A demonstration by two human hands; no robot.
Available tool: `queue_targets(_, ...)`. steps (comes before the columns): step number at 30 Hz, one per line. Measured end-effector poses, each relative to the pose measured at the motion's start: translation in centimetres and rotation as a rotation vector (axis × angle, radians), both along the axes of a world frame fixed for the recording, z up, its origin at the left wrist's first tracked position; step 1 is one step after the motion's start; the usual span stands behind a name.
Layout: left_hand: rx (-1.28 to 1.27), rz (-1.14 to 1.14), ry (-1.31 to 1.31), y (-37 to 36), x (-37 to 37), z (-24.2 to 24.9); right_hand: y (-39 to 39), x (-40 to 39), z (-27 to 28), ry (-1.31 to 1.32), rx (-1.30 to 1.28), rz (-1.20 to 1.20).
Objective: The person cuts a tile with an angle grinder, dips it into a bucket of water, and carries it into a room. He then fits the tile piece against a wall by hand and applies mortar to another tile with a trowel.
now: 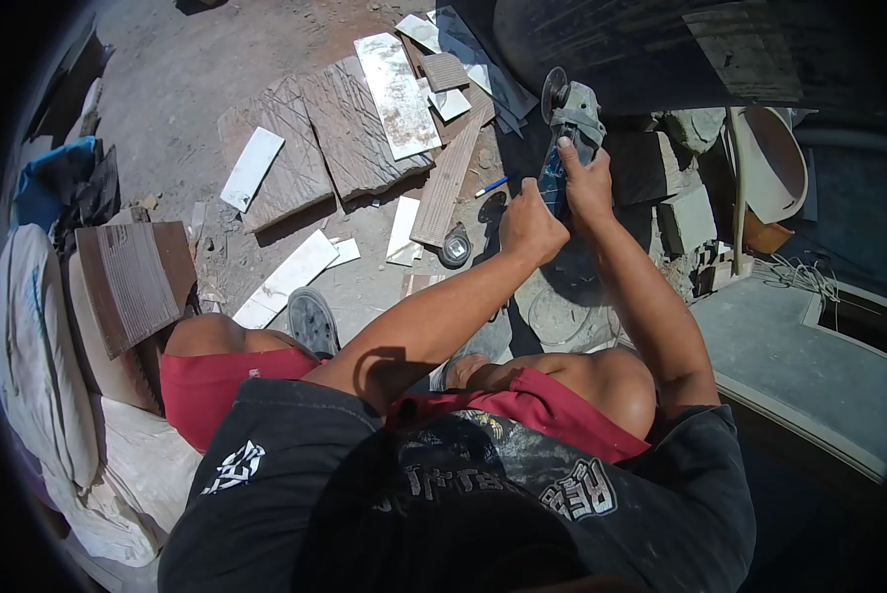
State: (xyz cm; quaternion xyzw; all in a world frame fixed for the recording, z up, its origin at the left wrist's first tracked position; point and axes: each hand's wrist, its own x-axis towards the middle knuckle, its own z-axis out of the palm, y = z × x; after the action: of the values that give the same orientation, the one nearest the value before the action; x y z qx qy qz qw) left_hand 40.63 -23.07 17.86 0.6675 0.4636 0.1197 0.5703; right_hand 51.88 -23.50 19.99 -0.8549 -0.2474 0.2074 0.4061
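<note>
An angle grinder (574,117) with a blue body and a dusty metal head is held up in front of me, its thin disc (555,89) at the far left end. My right hand (588,183) is wrapped round the body just behind the head, with the thumb on top. Against the rear of the body, my left hand (534,227) is closed on the grinder, its fingers mostly hidden. Left of my hands lie a blue pen (491,187) and a round tape measure (454,247) on the ground.
Stone slabs (275,148) and white tile strips (396,94) lie ahead on dusty ground. A brown ribbed tile piece (132,277) leans at left beside a white sack (43,336). At right are broken blocks (688,217), a tub (768,163) and tangled wire (809,282).
</note>
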Motion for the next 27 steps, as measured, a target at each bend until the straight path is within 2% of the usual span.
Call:
queue_targets(1, -0.010, 0.024, 0.008, 0.0, 0.1, 0.2, 0.5, 0.9, -1.0, 0.011, 0.001, -0.005)
queue_targets(3, -0.036, 0.056, -0.018, -0.2, 0.6, 0.1, 1.1, 1.4, -1.6, -0.194, -0.076, -0.012)
queue_targets(4, -0.041, 0.056, -0.009, -0.2, 0.9, 0.0, 1.5, 1.3, -1.1, -0.234, -0.257, -0.018)
queue_targets(10, -0.092, 0.178, 0.008, -0.2, 2.1, -1.9, 4.4, 0.7, -0.8, -0.292, -0.581, 0.042)
queue_targets(17, -0.117, 0.188, 0.049, 1.1, 0.5, -2.8, 5.2, 1.2, -5.5, -0.294, -0.464, 0.059)
queue_targets(25, -0.165, 0.235, -0.013, 0.5, 0.8, -3.7, 5.3, 1.0, -5.5, -0.262, -0.407, 0.064)
queue_targets(27, -0.242, 0.213, -0.046, 0.5, 0.7, -3.5, 5.1, 1.6, -5.1, -0.018, -0.338, -0.017)
